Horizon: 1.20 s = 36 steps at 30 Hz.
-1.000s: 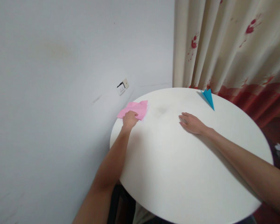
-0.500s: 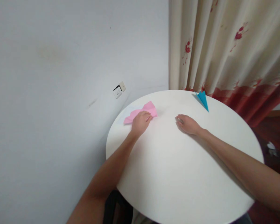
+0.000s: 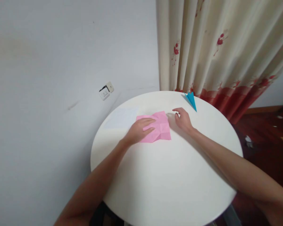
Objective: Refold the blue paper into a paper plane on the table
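A creased sheet of pink paper (image 3: 162, 126) lies on the round white table (image 3: 169, 175). Across its left part rests my left hand (image 3: 141, 128), fingers stretched out and spread over the paper. My right hand (image 3: 182, 118) is just past the sheet's right edge, raised a little above the table, with the fingers curved and apart and nothing in them. Behind my right hand, near the far rim, is a blue folded paper plane (image 3: 191, 101) with its point toward me.
A pale, nearly white sheet (image 3: 121, 117) lies at the table's left, by the wall. On the wall is a socket (image 3: 104, 93). A cream curtain with a red hem (image 3: 217, 94) hangs behind the table. A small white object (image 3: 248, 141) is on the dark floor.
The pink paper has come rightward and nearer, off the pale sheet, and lies flatter. My left hand has opened from a pinch onto it. My right hand has lifted and its fingers have opened.
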Available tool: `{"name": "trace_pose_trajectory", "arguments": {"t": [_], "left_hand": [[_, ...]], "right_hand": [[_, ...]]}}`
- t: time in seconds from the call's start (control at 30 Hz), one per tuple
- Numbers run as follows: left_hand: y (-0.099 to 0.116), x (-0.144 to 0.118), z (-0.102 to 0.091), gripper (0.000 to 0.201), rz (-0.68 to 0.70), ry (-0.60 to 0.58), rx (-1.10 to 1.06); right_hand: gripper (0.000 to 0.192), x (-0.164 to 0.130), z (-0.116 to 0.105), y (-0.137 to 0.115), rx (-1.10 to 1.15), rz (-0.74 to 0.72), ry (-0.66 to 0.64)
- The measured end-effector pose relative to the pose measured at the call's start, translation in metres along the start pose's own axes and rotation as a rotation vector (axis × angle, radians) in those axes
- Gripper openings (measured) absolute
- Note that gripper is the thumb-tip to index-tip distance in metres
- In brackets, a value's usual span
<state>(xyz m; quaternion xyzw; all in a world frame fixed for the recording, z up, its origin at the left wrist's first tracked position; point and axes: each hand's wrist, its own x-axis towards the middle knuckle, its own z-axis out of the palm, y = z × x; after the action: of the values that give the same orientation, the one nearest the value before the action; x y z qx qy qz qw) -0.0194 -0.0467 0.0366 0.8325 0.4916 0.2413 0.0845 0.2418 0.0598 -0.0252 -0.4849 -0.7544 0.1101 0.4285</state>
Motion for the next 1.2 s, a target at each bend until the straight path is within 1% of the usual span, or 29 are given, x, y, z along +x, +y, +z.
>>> {"name": "trace_pose_trajectory", "arguments": {"t": [0.07, 0.13, 0.17, 0.23, 0.3, 0.37, 0.43, 0.53, 0.63, 0.77, 0.87, 0.93, 1.1, 1.2], "left_hand": [[-0.027, 0.002, -0.008, 0.052, -0.086, 0.004, 0.068], [-0.048, 0.002, -0.011, 0.069, -0.131, -0.038, 0.093], [-0.055, 0.001, -0.010, 0.076, -0.151, -0.069, 0.102], [-0.061, 0.000, -0.006, 0.085, -0.158, -0.161, 0.134], [-0.059, 0.000, 0.002, 0.090, -0.144, -0.242, 0.163], [-0.052, 0.000, 0.009, 0.091, -0.127, -0.310, 0.178], [-0.043, 0.000, 0.017, 0.090, -0.131, -0.365, 0.184], [-0.033, 0.000, 0.026, 0.090, -0.120, -0.404, 0.190], [-0.026, 0.000, 0.036, 0.093, -0.061, -0.410, 0.199], [-0.021, 0.000, 0.050, 0.087, 0.004, -0.395, 0.211], [-0.022, 0.000, 0.057, 0.084, 0.016, -0.385, 0.223], [-0.024, 0.000, 0.058, 0.084, -0.001, -0.378, 0.231], [-0.036, -0.001, 0.054, 0.086, -0.077, -0.371, 0.259], [-0.042, 0.000, 0.052, 0.083, -0.111, -0.355, 0.272]], "right_hand": [[0.042, -0.003, 0.000, -0.011, 0.025, -0.063, -0.010], [0.038, -0.009, 0.001, -0.023, 0.040, -0.137, -0.059], [0.037, -0.011, 0.001, -0.029, 0.047, -0.179, -0.102], [0.037, -0.016, 0.004, -0.038, 0.059, -0.267, -0.204], [0.040, -0.020, 0.007, -0.043, 0.060, -0.346, -0.302], [0.050, -0.022, 0.009, -0.046, 0.048, -0.399, -0.381], [0.058, -0.023, 0.009, -0.045, 0.024, -0.423, -0.443], [0.062, -0.021, 0.006, -0.040, -0.017, -0.419, -0.504], [0.069, -0.020, 0.003, -0.034, -0.041, -0.399, -0.534], [0.081, -0.022, 0.005, -0.030, -0.082, -0.403, -0.590], [0.091, -0.027, 0.010, -0.030, -0.165, -0.415, -0.640], [0.094, -0.030, 0.014, -0.031, -0.217, -0.406, -0.658], [0.091, -0.032, 0.016, -0.029, -0.302, -0.355, -0.668], [0.077, -0.029, 0.017, -0.024, -0.332, -0.291, -0.629]]}}
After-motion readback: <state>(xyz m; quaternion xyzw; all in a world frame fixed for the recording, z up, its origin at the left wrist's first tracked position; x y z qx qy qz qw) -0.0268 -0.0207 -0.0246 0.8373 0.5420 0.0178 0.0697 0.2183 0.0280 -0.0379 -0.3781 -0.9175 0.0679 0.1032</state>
